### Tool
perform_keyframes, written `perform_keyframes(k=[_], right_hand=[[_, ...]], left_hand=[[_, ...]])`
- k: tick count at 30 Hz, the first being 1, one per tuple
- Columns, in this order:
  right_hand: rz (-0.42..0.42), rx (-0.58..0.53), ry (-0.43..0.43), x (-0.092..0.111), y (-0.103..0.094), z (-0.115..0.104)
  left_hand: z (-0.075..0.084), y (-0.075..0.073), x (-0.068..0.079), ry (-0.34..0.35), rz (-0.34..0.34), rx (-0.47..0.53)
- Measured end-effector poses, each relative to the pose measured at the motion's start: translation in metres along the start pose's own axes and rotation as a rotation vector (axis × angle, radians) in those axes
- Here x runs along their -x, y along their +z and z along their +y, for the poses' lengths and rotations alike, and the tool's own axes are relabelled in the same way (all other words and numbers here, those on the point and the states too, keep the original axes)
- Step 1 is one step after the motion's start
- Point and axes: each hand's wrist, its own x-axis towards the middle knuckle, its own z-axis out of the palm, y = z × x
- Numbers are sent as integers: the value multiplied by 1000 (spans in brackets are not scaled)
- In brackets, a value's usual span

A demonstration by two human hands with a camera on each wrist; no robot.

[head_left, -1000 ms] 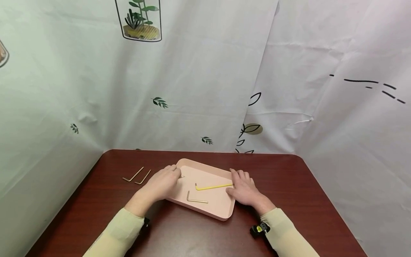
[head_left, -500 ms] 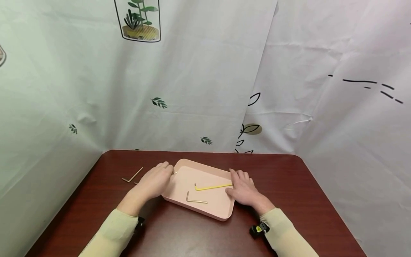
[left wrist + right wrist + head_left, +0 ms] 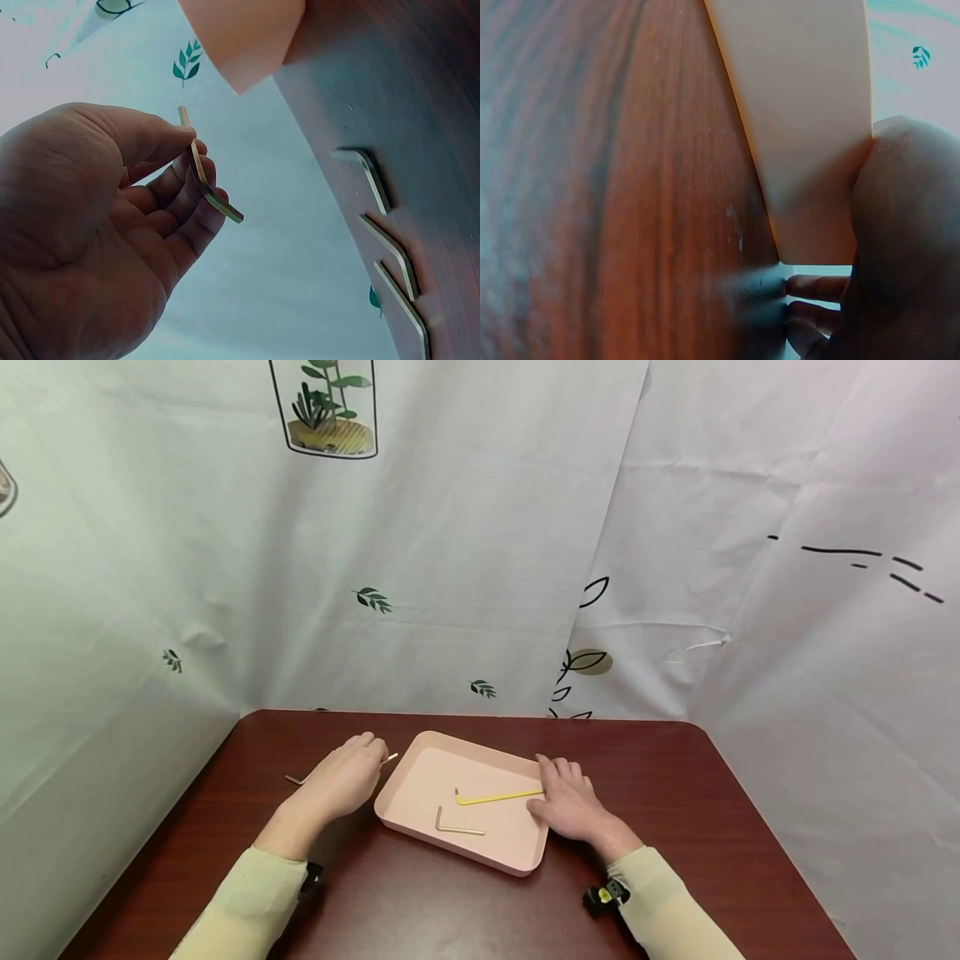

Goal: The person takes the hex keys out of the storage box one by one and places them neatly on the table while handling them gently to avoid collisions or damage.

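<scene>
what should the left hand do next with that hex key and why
Probably lower the hex key onto the table beside the three loose keys: the left hand pinches it in the air just outside the tray, and those keys lie nearby.

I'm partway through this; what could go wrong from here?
The brass-colored hex key is pinched by the left hand with its bent end free, so it might twist or slip.

Three hex keys lie close together on the table; a low pass could knock them.

The right hand is on the edge of the pink tray, beside the yellow hex key; shifting it might nudge that key.
</scene>
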Motion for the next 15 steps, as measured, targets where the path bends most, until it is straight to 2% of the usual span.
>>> perform_keyframes(k=[15], right_hand=[[1, 4, 6, 2, -3, -5]], left_hand=[[-22, -12, 8, -22, 36, 26]])
